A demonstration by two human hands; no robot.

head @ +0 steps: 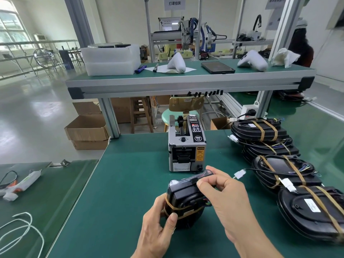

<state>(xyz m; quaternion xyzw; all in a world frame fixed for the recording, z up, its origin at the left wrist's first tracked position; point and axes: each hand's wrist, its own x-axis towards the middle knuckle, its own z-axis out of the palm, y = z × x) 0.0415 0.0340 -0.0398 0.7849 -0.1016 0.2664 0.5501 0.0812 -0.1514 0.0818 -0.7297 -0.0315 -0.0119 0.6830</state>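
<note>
A black oval lamp housing (183, 199) with coiled wires and brown tape bands stands on edge above the green table mat (121, 183). My left hand (158, 226) grips its lower left side, thumb over a tape band. My right hand (226, 194) pinches the housing's top edge at a strip of black tape. Just behind stands a grey automatic tape dispenser (187, 146).
Several taped black housings (283, 164) with white connectors are stacked along the right. A glue gun (20, 183) and a white cord (22, 228) lie on the left bench. An upper shelf (186, 79) carries foam trays, a tablet and white covers. Cardboard boxes (87, 129) sit on the floor.
</note>
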